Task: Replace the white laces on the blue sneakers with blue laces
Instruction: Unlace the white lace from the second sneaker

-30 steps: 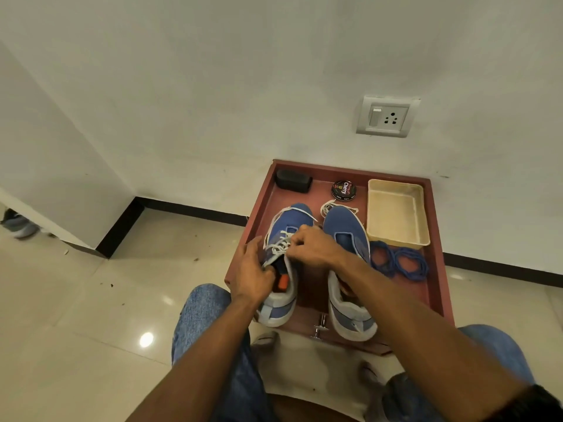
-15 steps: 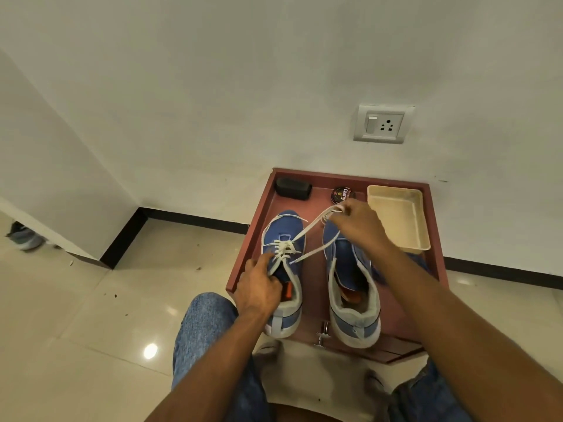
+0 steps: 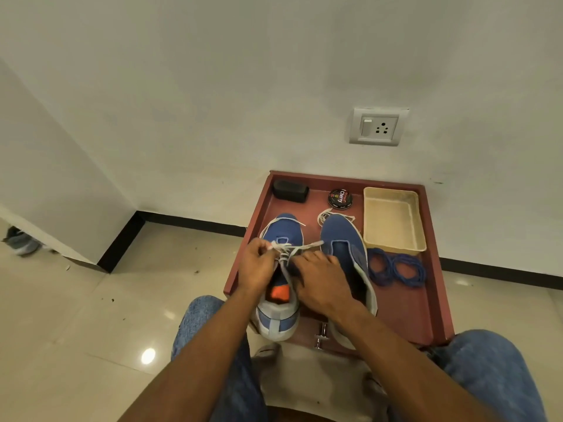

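Two blue sneakers stand side by side in a dark red wooden tray [image 3: 432, 300]. The left sneaker [image 3: 281, 233] still carries a white lace [image 3: 307, 245] across its eyelets. My left hand [image 3: 257, 266] pinches that lace at the shoe's left side. My right hand [image 3: 320, 281] rests over the left sneaker's tongue with fingers on the lace; its fingertips are hidden. The right sneaker [image 3: 342, 239] has no lace, and a loose white lace [image 3: 326, 215] lies by its toe. Coiled blue laces [image 3: 396, 268] lie on the tray to the right.
A cream plastic basket [image 3: 393, 220] sits at the tray's back right. A round polish tin [image 3: 340, 197] and a black brush [image 3: 290, 190] stand along the back. A wall with a socket [image 3: 377, 127] rises behind the tray. My jeans-clad knees flank the tray's front edge.
My right hand has come back from the far end of the tray, where it held the lace stretched out, to the left sneaker's eyelets. My left hand has moved up onto the lace.
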